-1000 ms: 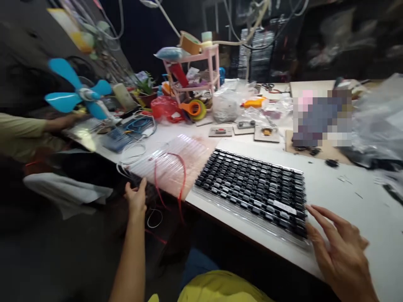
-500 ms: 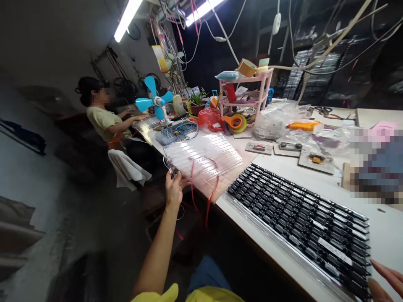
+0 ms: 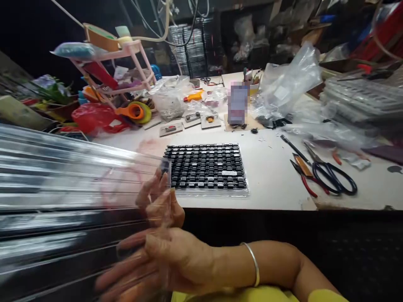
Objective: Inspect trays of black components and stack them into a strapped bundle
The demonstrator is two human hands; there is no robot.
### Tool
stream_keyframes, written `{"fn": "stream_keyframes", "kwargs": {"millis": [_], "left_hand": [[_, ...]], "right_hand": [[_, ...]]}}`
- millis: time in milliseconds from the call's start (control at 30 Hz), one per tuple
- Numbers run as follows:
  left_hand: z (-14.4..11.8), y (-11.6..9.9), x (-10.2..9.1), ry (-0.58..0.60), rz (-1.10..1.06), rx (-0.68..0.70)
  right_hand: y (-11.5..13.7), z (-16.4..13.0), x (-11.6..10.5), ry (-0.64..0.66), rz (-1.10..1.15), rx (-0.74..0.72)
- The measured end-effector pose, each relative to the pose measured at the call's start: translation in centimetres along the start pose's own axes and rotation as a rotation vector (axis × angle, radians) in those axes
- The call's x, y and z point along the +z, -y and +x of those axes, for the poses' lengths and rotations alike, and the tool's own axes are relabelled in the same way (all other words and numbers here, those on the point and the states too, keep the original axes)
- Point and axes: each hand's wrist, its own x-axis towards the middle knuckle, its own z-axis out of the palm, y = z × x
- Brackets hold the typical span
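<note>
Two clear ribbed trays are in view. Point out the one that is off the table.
It is the empty clear tray at the left, lifted in front of the table, with both hands at its right edge. The other tray lies flat on the table, full of black parts.

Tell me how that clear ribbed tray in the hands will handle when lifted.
The clear tray probably stays fairly stiff: its ribs run straight though only one end is held. It is likely light, since the right hand and the left-hand fingers carry it at that end. The glossy plastic may be slippery.
</note>
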Motion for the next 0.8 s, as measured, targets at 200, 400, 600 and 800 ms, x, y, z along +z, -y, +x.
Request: {"fn": "stream_keyframes", "kwargs": {"millis": [200, 400, 600, 800], "left_hand": [[2.8, 5.6, -1.5, 0.232, 0.021, -0.279], [5.0, 10.6, -7.2, 0.248, -0.294, -0.999], [6.0, 11.4, -7.2, 0.242, -0.343, -0.981], [6.2, 11.9, -6.7, 0.400, -0.268, -0.952]], "right_hand": [[8.7, -4.1, -1.8, -0.513, -0.383, -0.677], [15.4, -10.5, -5.5, -0.975, -0.668, -0.880], [13.5, -10.0, -6.9, -1.027, -0.686, -0.638], [12.8, -9.4, -7.2, -1.081, -0.710, -0.520]]}}
